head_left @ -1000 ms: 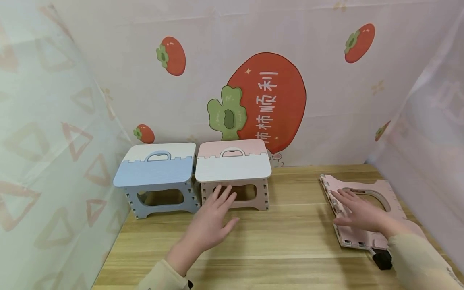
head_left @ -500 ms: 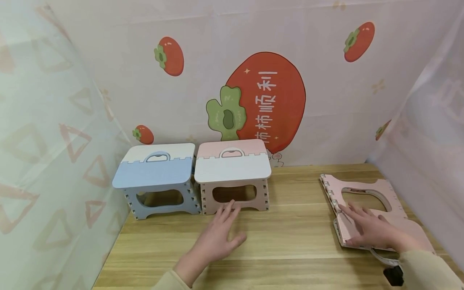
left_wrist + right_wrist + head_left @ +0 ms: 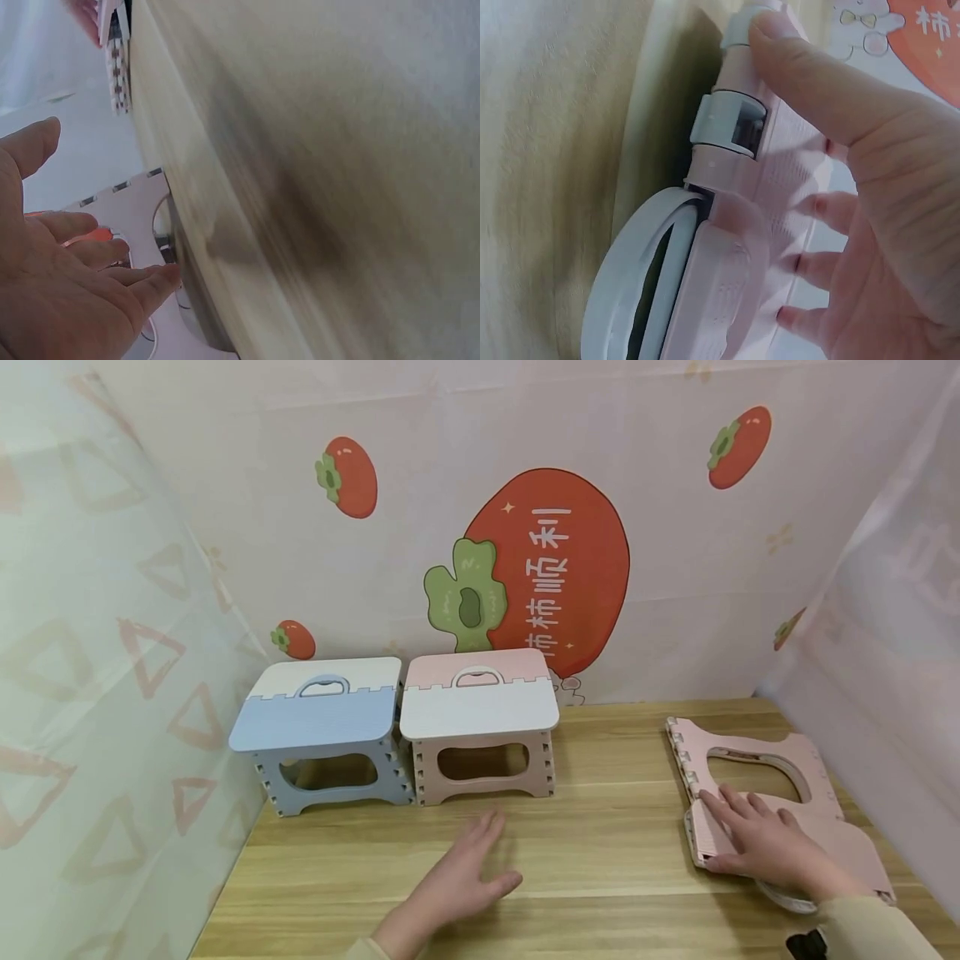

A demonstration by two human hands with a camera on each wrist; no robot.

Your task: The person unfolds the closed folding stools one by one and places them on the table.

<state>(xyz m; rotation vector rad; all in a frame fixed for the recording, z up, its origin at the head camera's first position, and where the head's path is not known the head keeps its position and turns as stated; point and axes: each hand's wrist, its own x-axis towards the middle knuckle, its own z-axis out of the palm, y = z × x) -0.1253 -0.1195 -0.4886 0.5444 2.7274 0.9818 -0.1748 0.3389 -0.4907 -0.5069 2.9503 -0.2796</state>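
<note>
A pink folding stool (image 3: 806, 839), partly folded, lies on the right of the wooden table; a leg panel with a large oval cutout extends behind its seat section. My right hand (image 3: 772, 847) rests on the seat section, fingers spread over the ribbed surface (image 3: 784, 161). In the right wrist view the thumb touches a grey hinge knuckle at the edge, and a white carry handle (image 3: 622, 277) projects beside it. My left hand (image 3: 461, 885) hovers over the table with loosely straight fingers, holding nothing. It is nearest the standing pink-and-white stool (image 3: 480, 710).
A blue-and-white folding stool (image 3: 318, 722) stands unfolded against the left side of the pink-and-white one. Both are near the back wall sheet (image 3: 660, 635), printed with persimmons. Similar sheets hang along the left and right sides of the wooden table (image 3: 600, 860).
My left hand has drawn back from the pink-and-white stool toward the front. My right hand has slid nearer on the folded stool, whose seat section now lies lower, with the white handle showing.
</note>
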